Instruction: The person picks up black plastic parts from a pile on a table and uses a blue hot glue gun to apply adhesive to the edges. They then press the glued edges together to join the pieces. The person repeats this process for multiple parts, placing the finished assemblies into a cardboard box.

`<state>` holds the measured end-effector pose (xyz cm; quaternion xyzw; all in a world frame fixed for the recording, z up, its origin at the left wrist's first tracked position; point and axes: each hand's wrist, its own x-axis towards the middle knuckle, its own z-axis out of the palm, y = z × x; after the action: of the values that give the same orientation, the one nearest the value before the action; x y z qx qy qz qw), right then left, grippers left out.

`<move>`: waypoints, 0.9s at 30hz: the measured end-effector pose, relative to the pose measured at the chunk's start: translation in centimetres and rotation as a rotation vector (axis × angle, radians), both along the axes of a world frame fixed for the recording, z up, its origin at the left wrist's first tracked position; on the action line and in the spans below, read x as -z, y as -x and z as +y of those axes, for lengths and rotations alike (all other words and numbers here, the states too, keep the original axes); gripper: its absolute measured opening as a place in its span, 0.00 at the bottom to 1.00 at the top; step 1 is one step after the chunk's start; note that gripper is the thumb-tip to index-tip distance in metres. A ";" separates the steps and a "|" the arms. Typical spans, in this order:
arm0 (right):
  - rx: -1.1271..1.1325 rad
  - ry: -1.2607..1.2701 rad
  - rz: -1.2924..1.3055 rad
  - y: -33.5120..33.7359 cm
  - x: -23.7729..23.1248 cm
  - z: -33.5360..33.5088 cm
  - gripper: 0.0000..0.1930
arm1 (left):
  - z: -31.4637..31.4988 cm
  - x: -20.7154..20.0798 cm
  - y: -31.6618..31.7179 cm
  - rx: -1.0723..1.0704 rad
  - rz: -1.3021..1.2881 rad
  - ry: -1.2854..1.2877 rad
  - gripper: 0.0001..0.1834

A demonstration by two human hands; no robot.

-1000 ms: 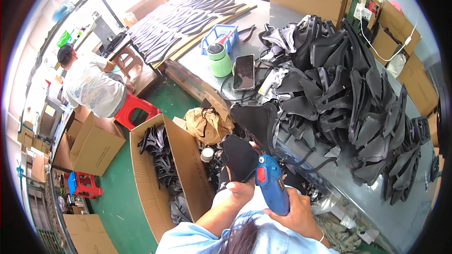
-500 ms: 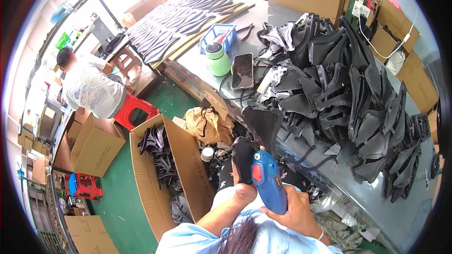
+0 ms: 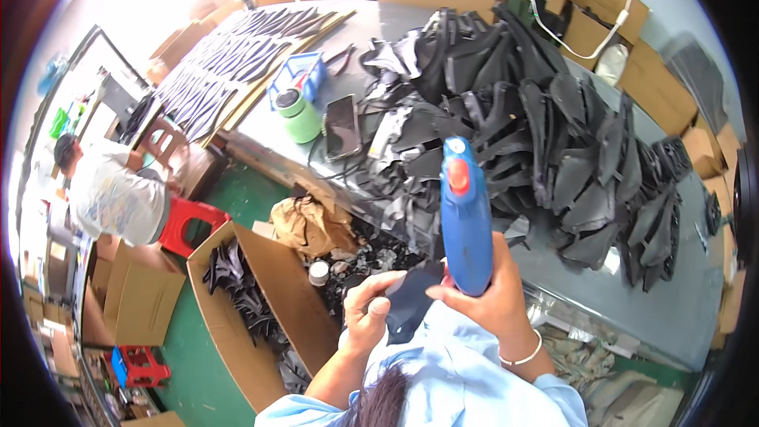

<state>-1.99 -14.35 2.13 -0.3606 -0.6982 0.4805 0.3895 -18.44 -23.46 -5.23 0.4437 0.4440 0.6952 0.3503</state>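
Note:
My right hand is wrapped round a blue hand-held power tool with a red button, held upright in front of my chest. Its working end is hard to make out. Curled fingers of my left hand grip the edge of a curved black moulded piece. That piece lies low over my lap, close to the right hand, and part of it is hidden. Beyond the tool, a large heap of similar black pieces covers much of the grey table.
An open cardboard box with dark pieces stands at my left, near a brown bag and black scraps. On the table are a phone, a green bottle and a blue basket. Another person sits at far left.
The blue tool has risen and turned more upright with my right hand. My left hand has moved left, and the black piece has come down toward my lap. The view has shifted right.

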 end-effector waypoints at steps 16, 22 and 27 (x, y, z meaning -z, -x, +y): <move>0.008 0.057 0.282 0.8 -1.0 0.4 0.26 | 4.0 -3.7 -6.0 0.114 -0.707 -0.213 0.25; -0.073 -0.161 -0.207 -0.7 0.0 -1.5 0.31 | 4.1 -4.5 -1.7 0.001 -0.490 -0.292 0.31; -0.200 -0.205 -0.252 -1.1 1.7 -3.1 0.31 | 4.9 -5.4 -0.2 -0.148 -0.434 -0.444 0.33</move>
<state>-0.88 -17.41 0.41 -0.3049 -0.8192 0.3942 0.2839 -18.23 -18.60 0.21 0.3174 0.2271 0.8771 0.2799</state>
